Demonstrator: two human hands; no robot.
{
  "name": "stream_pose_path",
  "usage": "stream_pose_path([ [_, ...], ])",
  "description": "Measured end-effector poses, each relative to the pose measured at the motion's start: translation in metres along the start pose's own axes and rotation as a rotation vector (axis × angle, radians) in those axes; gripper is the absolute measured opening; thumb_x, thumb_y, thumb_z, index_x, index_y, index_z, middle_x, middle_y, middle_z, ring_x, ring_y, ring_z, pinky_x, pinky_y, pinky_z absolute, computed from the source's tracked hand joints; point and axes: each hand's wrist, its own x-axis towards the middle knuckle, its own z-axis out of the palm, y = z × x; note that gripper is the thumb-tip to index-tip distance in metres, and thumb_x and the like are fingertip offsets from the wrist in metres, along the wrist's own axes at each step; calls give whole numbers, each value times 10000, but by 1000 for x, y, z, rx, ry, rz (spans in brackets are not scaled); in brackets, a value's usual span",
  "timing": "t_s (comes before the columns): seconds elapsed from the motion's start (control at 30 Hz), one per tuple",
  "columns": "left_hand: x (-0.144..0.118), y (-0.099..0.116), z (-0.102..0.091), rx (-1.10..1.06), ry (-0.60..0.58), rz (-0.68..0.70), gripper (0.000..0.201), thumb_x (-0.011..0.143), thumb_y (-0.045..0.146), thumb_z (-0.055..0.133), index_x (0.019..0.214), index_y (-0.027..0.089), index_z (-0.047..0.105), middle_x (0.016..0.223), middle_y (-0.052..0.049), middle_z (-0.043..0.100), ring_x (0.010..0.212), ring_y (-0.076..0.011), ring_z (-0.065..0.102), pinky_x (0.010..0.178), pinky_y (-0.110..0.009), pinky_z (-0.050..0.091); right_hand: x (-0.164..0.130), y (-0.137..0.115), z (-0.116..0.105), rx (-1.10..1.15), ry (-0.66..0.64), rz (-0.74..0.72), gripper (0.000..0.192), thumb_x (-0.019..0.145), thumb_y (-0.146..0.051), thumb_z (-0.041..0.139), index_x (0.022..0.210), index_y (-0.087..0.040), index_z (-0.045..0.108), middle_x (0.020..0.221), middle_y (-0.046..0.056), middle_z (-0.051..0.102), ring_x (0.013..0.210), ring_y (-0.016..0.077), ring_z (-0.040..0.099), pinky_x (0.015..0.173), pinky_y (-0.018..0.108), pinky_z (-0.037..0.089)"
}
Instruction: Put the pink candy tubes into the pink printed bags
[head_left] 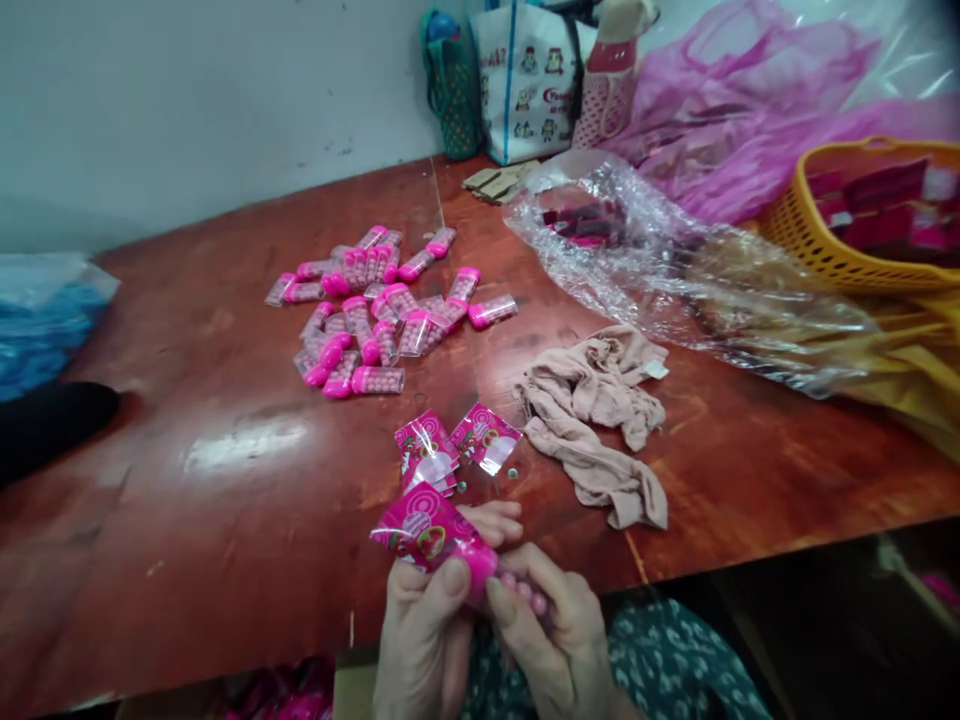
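My left hand (424,630) pinches a pink printed plastic pouch (420,525) at the table's near edge. My right hand (551,635) grips a clear tube of pink candy balls with a pink cap (487,570), whose capped end sits at the pouch's mouth. Two more flat pink pouches (454,448) lie on the table just beyond my hands. Farther back, a heap of several pink-capped tubes (375,310) is scattered on the red-brown table (187,400).
A crumpled beige cloth (600,420) lies right of the pouches. Clear plastic wrap (675,260), an orange basket (862,215), pink plastic sheeting (750,100) and bags (525,80) fill the back right. A blue bag (37,320) sits at the left edge.
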Motion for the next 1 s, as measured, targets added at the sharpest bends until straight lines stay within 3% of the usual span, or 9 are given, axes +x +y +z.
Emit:
stream_pose_path([
  [0.27, -7, -16, 17, 14, 43, -123, 272, 722, 350, 673, 920, 167, 705, 927, -130, 699, 675, -189, 642, 598, -277, 532, 0, 5, -12, -128, 61, -40, 270, 878, -409, 479, 802, -170, 579, 581, -25, 500, 492, 95, 474, 469, 185, 388],
  [0.37, -8, -17, 19, 41, 80, -55, 253, 753, 360, 640, 859, 140, 707, 945, -135, 692, 700, -181, 632, 634, -270, 522, 1, 6, -19, -285, -12, -243, 257, 908, -382, 434, 914, -168, 576, 691, 16, 553, 606, 138, 531, 563, 233, 435],
  [0.47, -7, -14, 14, 67, 78, 8, 205, 749, 333, 652, 809, 144, 704, 820, -92, 698, 683, -168, 621, 650, -264, 509, 6, -3, -30, -475, 59, -459, 281, 926, -365, 396, 1027, -172, 573, 910, 83, 566, 864, 214, 525, 762, 341, 426],
  [0.53, -7, -14, 9, 109, 40, 1, 161, 730, 303, 679, 773, 149, 697, 714, -57, 681, 655, -155, 612, 642, -250, 497, 11, -13, -36, -478, 100, -416, 294, 934, -361, 376, 1050, -177, 573, 994, 95, 541, 957, 229, 494, 818, 366, 404],
  [0.6, -8, -16, 5, 162, -17, -39, 150, 708, 277, 704, 791, 153, 693, 684, -38, 669, 635, -140, 602, 634, -235, 484, 19, -23, -39, -385, 5, -275, 303, 941, -368, 366, 936, -183, 606, 952, 71, 546, 923, 207, 505, 804, 343, 412],
  [0.7, -10, -22, 2, 198, -73, -105, 198, 707, 308, 704, 841, 165, 683, 645, -22, 658, 555, -116, 576, 575, -219, 467, 29, -30, -41, -219, -187, -82, 356, 923, -386, 429, 680, -184, 593, 749, 8, 528, 763, 154, 519, 717, 279, 432],
  [0.8, -10, -25, 3, 219, -82, -145, 205, 688, 311, 716, 822, 161, 676, 581, -14, 637, 497, -107, 550, 517, -206, 444, 33, -30, -42, -88, -181, 42, 355, 877, -393, 521, 607, -172, 590, 704, -9, 485, 677, 121, 502, 549, 214, 415],
  [0.9, -11, -26, 6, 291, -31, -128, 228, 639, 240, 749, 837, 152, 678, 606, -15, 636, 519, -105, 547, 528, -197, 438, 32, -26, -41, -23, -147, 68, 337, 864, -367, 546, 598, -167, 598, 711, -13, 484, 584, 94, 469, 466, 208, 373],
  [1.0, -14, -26, 10, 354, 31, -84, 183, 638, 219, 741, 798, 152, 684, 622, -6, 623, 563, -108, 544, 556, -191, 440, 27, -21, -38, -132, -30, -49, 309, 860, -289, 562, 577, -169, 595, 668, -8, 512, 633, 117, 486, 591, 244, 403],
])
